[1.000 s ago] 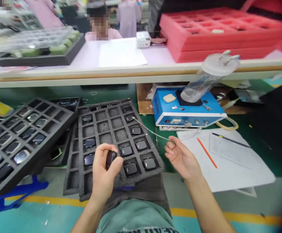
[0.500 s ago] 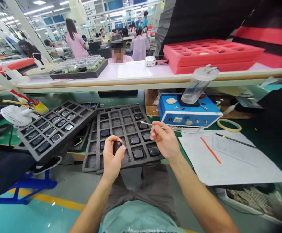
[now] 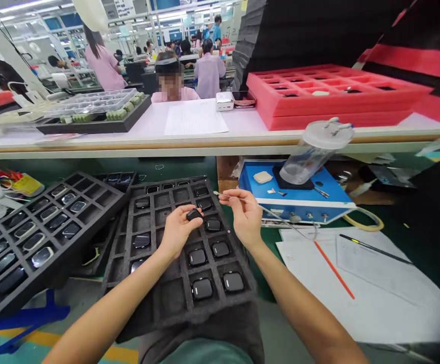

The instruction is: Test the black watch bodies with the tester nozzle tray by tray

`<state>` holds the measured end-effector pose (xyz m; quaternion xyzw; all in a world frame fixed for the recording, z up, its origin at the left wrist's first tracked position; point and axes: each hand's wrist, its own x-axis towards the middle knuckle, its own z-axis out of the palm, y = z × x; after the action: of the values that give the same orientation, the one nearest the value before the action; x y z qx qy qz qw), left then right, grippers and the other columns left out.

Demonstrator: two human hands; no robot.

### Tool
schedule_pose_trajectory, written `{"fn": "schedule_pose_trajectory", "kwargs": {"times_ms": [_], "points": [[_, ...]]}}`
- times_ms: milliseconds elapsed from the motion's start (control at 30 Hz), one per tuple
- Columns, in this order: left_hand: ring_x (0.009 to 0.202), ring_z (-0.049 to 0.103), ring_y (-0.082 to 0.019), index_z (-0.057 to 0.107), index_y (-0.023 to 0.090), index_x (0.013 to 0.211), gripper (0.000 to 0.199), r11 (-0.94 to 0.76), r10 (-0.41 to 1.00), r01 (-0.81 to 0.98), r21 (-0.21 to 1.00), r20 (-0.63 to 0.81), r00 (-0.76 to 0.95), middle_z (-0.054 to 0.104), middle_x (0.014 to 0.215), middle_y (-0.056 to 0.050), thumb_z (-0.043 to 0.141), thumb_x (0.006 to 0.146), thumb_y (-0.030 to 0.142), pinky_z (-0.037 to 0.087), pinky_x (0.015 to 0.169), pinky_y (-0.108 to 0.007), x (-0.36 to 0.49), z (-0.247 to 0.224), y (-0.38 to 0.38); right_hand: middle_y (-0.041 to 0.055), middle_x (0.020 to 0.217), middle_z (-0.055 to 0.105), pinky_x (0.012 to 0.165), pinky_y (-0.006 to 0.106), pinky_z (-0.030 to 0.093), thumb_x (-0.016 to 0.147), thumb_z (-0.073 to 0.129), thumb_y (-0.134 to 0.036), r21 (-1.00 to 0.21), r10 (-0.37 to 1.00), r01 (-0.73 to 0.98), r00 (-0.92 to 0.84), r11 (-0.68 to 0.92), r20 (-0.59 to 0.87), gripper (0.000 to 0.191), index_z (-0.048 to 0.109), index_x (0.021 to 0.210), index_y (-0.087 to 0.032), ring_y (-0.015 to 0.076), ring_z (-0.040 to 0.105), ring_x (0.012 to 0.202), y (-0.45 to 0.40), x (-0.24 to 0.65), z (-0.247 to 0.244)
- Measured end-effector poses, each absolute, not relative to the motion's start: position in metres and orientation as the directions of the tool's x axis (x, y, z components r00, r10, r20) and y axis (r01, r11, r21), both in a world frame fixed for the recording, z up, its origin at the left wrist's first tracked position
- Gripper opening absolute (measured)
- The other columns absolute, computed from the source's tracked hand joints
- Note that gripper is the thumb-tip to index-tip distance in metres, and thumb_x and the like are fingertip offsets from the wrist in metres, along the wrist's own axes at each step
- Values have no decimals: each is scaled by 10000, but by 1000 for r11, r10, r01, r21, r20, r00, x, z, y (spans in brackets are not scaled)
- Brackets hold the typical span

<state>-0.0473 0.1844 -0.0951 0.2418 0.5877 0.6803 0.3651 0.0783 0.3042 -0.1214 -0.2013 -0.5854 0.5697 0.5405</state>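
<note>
My left hand (image 3: 177, 230) is closed around a small black watch case (image 3: 194, 214), held above the black foam tray (image 3: 169, 298). My right hand (image 3: 245, 215) pinches a thin pale cable (image 3: 276, 215) near its end. The cable's small light tip points left, apart from the watch case, and its length trails right toward the papers. In the tray's pockets under my hands lie several black watch cases, one of them a watch case (image 3: 233, 282) at the near right. My left forearm hides part of the tray.
To the left, a tilted foam tray (image 3: 81, 199) carries several watch parts. A blue box (image 3: 250, 189) supports a leaning clear canister (image 3: 299, 159). Papers (image 3: 299, 283) bear an orange stick (image 3: 334, 268) and a dark pen (image 3: 375, 248). Red foam trays (image 3: 318, 108) sit on the shelf.
My view has moved closer to the tray. Both hands are now farther over it, the left still holding the watch case and the right the cable; the watch case has turned.
</note>
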Motion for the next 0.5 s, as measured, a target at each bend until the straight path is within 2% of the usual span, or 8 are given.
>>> {"fn": "schedule_pose_trajectory", "kwargs": {"times_ms": [100,267,500], "points": [[905,709,-181,648,129,1039,440,10,799,-264,964,-167,-577,760,1031,-110,847,650,186,532,866,-327,-49,-102,195,65,984,718,871,380,608,961,616,-385,-881,824,-348,-358,319,440,178,665,979,-215,201,726,910,307,75,-130],[1067,694,-189,646,160,1176,506,42,847,-353,935,-221,-483,764,1114,-100,839,709,186,504,947,-292,-45,-108,204,58,937,724,809,371,613,977,592,-328,-883,830,-307,-330,355,449,138,684,952,-228,203,716,867,303,78,-143],[1055,699,-206,697,194,1257,532,37,841,-332,943,-209,-499,776,1098,-82,848,749,242,515,953,-308,-47,-118,203,62,1077,746,965,406,585,1016,523,-217,-875,771,-322,-425,361,474,130,651,1030,-236,204,721,1054,298,80,-148]]}}
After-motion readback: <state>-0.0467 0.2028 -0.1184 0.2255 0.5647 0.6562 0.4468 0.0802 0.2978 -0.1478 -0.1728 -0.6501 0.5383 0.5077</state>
